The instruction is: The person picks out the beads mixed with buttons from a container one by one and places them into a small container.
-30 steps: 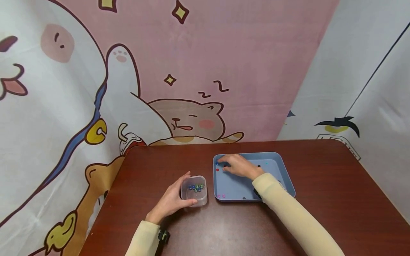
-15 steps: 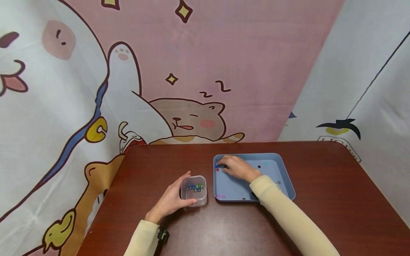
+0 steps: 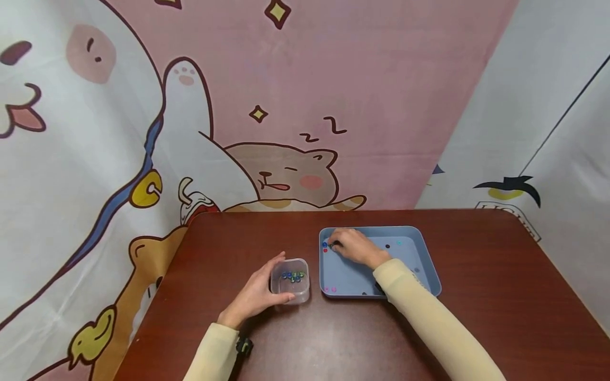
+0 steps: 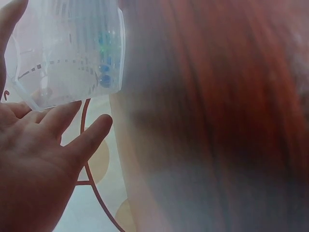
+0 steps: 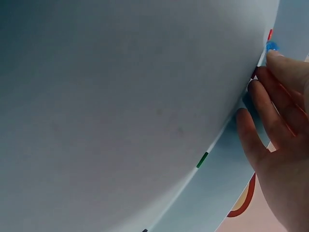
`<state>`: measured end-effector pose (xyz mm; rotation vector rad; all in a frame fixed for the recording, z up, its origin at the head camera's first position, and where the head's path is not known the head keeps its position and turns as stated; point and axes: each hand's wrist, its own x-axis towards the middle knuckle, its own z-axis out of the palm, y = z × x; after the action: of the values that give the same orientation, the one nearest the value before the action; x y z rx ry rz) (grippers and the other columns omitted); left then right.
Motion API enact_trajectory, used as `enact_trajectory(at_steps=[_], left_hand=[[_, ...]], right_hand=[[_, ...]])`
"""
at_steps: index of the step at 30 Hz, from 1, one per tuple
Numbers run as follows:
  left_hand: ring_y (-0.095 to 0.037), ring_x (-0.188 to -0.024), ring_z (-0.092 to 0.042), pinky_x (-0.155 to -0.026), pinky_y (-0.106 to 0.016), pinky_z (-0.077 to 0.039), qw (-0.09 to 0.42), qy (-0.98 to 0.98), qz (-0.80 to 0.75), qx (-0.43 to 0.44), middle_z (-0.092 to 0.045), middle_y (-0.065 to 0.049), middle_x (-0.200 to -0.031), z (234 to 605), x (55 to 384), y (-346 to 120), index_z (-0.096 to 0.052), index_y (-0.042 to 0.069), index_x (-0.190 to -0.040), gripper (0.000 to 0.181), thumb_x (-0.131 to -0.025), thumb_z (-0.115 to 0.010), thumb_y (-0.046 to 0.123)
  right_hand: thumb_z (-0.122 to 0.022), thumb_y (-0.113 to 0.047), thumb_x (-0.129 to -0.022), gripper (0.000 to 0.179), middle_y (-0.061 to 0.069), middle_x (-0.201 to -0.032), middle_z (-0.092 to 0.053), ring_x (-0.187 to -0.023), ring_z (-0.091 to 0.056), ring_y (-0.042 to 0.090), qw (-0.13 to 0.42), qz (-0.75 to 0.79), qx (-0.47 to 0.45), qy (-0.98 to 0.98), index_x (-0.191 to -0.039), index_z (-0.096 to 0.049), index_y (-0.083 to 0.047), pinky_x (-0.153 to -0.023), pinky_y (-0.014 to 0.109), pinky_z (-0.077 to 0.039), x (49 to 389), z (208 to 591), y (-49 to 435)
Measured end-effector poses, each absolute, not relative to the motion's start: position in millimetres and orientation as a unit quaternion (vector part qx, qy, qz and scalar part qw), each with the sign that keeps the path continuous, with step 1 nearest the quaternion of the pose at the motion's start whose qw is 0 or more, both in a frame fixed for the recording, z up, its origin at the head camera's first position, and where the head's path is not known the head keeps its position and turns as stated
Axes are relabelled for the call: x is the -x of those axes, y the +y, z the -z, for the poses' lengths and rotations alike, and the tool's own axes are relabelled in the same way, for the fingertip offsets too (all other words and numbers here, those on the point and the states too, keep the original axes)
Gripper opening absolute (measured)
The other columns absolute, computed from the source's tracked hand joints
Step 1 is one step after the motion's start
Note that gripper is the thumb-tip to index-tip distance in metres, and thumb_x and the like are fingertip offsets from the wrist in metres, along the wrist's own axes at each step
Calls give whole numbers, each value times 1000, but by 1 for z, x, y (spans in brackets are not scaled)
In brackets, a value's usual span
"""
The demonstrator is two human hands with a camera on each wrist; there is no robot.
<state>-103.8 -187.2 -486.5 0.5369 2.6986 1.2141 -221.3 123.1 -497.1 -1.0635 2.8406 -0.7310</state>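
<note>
My left hand (image 3: 259,291) grips a small clear plastic container (image 3: 301,298), thumb on the near side and fingers behind it. Several blue and green glass marbles (image 3: 293,275) lie inside; the container also shows at the top of the left wrist view. On the right, my other hand (image 3: 355,246) reaches over a blue-grey tray (image 3: 381,267) into its back left corner. A blue marble (image 3: 325,245) sits at its fingertips, visible past the thumb tip in the right wrist view. A red spot (image 3: 325,251) lies just in front of that marble.
Small coloured spots dot the tray floor: pink (image 3: 333,289) at front left, dark (image 3: 387,246) and turquoise (image 3: 399,243) toward the back. The tray rim stands up all round. Beneath is a brown wooden table (image 3: 491,275), with a printed cloth (image 3: 381,106) behind it.
The fingers of my right hand have drawn together a little near the corner. The blue marble has shifted slightly toward the red spot. My left hand and container stay put.
</note>
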Motion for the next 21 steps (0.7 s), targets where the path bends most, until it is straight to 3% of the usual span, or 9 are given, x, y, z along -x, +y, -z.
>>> enact_trajectory(at_steps=[13, 21], left_hand=[[-24, -141, -48, -114, -54, -39, 66, 894, -406, -179, -37, 0, -165, 486, 104, -186, -41, 9, -157, 100, -78, -92, 42], [-25, -141, -47, -115, -54, -38, 70, 895, -404, -175, -37, 0, -165, 485, 103, -187, -40, 10, -157, 101, -78, -91, 44]], right_hand=[[-74, -5, -95, 18, 9, -113, -73, -107, -69, 28, -15, 275, 350, 895, -112, -76, -1, -92, 46, -55, 221, 477, 133], [-75, -7, -95, 18, 8, -118, -73, -110, -69, 27, -36, 265, 347, 899, -112, -77, -6, -93, 46, -55, 214, 451, 140]])
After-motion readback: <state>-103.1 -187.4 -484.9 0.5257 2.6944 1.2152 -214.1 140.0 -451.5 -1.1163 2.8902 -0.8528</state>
